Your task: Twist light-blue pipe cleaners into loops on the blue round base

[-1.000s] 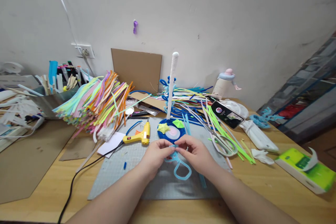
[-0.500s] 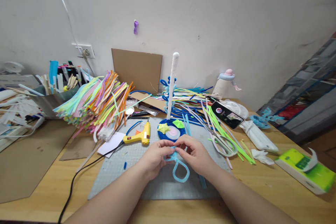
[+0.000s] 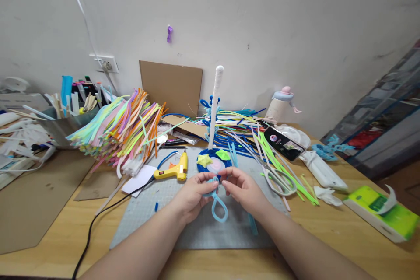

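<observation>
Both hands pinch a light blue pipe cleaner point(image 3: 218, 208) bent into loops above a grey cutting mat point(image 3: 157, 214). My left hand point(image 3: 193, 194) grips its upper left part with closed fingers. My right hand point(image 3: 244, 190) pinches the top of it from the right. One loop hangs down between the hands. Just behind them stands a blue round base point(image 3: 214, 162) with a yellow star, a green piece and a pink disc, and a tall white wrapped post point(image 3: 215, 105) rises from it.
A yellow glue gun point(image 3: 172, 170) with a black cord lies left of the base. A big pile of coloured pipe cleaners point(image 3: 118, 131) fills the left; more strands, scissors point(image 3: 278, 179) and a phone point(image 3: 284, 142) lie right. A green tissue pack point(image 3: 383, 212) sits at the far right.
The hanging loop of the light blue pipe cleaner has become smaller and narrower and swung left, as both hands worked it and drew slightly up and together.
</observation>
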Demonstrator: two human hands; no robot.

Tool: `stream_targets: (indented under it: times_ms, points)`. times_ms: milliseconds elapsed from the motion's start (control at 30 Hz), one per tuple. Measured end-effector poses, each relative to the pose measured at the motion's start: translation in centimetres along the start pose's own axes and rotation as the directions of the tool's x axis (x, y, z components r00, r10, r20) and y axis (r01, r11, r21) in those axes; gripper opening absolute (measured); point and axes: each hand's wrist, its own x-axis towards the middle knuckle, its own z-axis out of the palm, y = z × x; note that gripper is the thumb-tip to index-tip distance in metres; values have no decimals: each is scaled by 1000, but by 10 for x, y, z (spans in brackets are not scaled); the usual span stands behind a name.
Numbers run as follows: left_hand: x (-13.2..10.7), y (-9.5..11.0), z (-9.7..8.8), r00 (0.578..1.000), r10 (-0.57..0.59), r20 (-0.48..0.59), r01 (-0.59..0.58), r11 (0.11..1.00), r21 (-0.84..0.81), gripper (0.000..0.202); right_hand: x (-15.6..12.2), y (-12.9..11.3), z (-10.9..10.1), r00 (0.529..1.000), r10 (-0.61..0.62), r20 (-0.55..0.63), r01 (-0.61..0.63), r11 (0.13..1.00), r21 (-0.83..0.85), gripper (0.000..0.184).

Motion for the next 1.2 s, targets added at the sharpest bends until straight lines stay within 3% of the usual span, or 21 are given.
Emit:
stream_targets:
  times_ms: [67,200,400,467,600,700,800,1200]
  points:
    - [1,1,0,999,42,-6,-42,999,-29,32,0,2,1,999,30,-9,-31,999,-19,17]
    - [2,1,0,998,65,-6,-65,997,-38,34,-2,6,5,999,-36,26,39,992,-122,10]
    - [-3,1,4,999,38,7,-37,998,-57,32,-2,9,9,997,40,62,-45,996,77,13]
    - [-3,1,4,999,32,38,-29,996,-83,33,-2,8,9,999,23,46,-27,997,77,11]
    - [-2,1,2,994,-39,106,52,991,-120,24,-4,3,4,990,-138,2,137,977,-166,6]
    - [0,1,-1,988,-101,120,117,984,-131,15,-5,-2,0,967,-247,62,253,907,-336,9]
    - [0,0,-3,988,-84,129,98,990,-105,12,-7,-5,-2,947,-295,130,322,839,-439,12]
    - [-2,2,0,957,-71,282,101,990,-93,9,-5,-7,-5,933,-345,99,348,798,-492,15]
